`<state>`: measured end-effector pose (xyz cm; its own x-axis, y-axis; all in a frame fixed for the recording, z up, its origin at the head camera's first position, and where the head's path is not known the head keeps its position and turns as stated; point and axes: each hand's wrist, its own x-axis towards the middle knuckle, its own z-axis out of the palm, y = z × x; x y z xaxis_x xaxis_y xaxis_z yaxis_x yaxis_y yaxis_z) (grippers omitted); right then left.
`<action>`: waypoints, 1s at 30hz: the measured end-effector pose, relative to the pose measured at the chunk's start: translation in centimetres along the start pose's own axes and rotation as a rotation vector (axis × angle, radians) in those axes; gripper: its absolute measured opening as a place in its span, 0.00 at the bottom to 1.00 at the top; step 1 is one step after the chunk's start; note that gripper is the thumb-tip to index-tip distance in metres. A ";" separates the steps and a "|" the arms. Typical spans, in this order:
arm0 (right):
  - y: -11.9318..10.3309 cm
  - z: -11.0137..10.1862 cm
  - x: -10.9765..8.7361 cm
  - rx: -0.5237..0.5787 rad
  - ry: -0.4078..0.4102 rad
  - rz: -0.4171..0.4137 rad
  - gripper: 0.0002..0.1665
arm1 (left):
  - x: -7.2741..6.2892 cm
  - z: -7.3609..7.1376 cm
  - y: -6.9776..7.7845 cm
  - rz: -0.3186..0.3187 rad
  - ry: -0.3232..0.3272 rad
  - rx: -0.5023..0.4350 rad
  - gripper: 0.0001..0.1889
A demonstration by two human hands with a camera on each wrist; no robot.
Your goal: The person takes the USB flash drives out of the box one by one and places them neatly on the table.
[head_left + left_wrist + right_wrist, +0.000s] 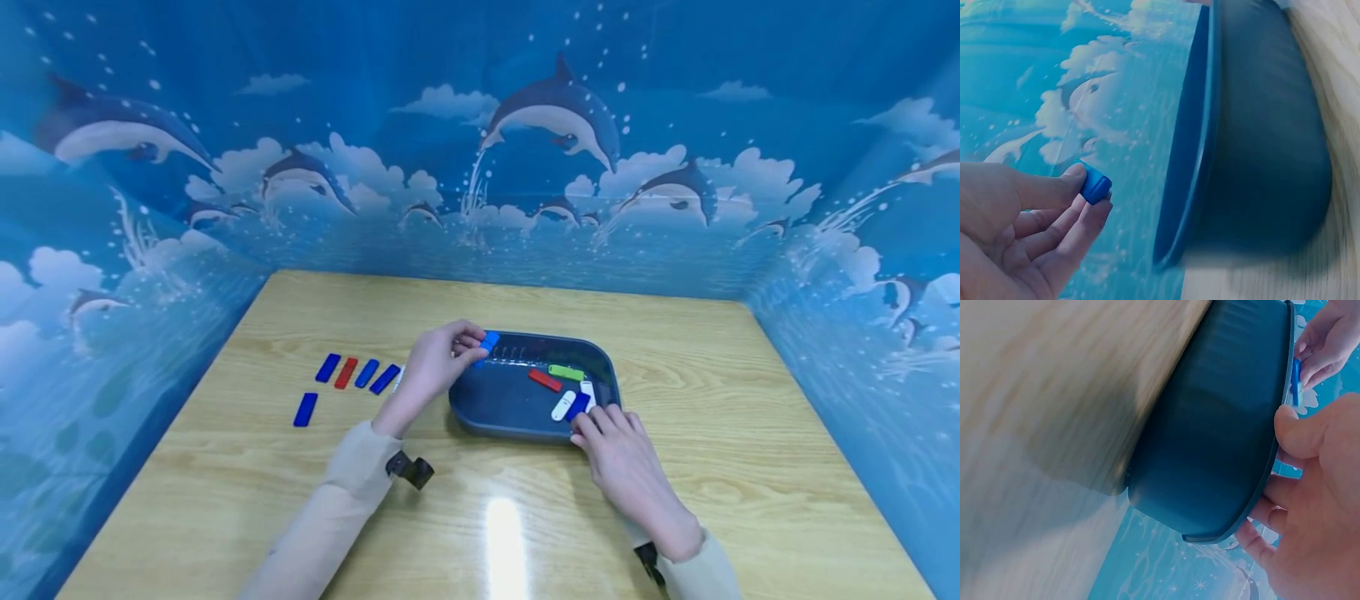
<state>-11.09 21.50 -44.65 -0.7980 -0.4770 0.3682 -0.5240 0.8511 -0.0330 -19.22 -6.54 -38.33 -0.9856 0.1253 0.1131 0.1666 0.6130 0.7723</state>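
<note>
My left hand (442,358) pinches a blue USB stick (489,341) between thumb and fingertips above the left back part of a dark plastic tray (495,404). In the left wrist view the blue stick's end shows between the thumb and fingers, apart from the tray wall (1260,156). My right hand (622,462) grips the tray's near right rim, thumb outside and fingers over the edge, as the right wrist view shows. Beside those fingers in the tray lie a dark blue stick (577,406), a white one (562,406), another white one partly covered, a red one (544,380) and a green one (566,372).
Left of the tray, a row of sticks lies on the wooden table (750,433): dark blue (327,367), red (346,372), blue (367,373), dark blue (385,379) and a partly hidden white one. Another dark blue stick (305,409) lies nearer. Dolphin-printed curtains (450,225) surround the table.
</note>
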 end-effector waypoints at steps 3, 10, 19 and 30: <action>-0.1 0.0 0.0 -0.003 -0.008 0.007 0.05 | -0.4 -1.4 -0.8 -0.020 0.022 -0.018 0.11; -0.1 0.1 0.1 -0.007 -0.011 0.005 0.05 | -1.7 -5.5 -3.5 -0.076 0.095 -0.025 0.14; 0.1 0.2 0.1 0.002 0.002 -0.009 0.04 | -4.3 -9.7 -7.4 -0.128 0.188 0.095 0.15; 0.1 0.2 0.0 0.007 0.016 -0.015 0.05 | -7.1 -10.9 -11.6 -0.179 0.109 0.286 0.14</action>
<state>-11.24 21.53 -44.82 -0.7852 -0.4861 0.3835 -0.5381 0.8422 -0.0342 -14.43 -23.07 -41.23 -0.9945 -0.0788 0.0697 -0.0238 0.8134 0.5812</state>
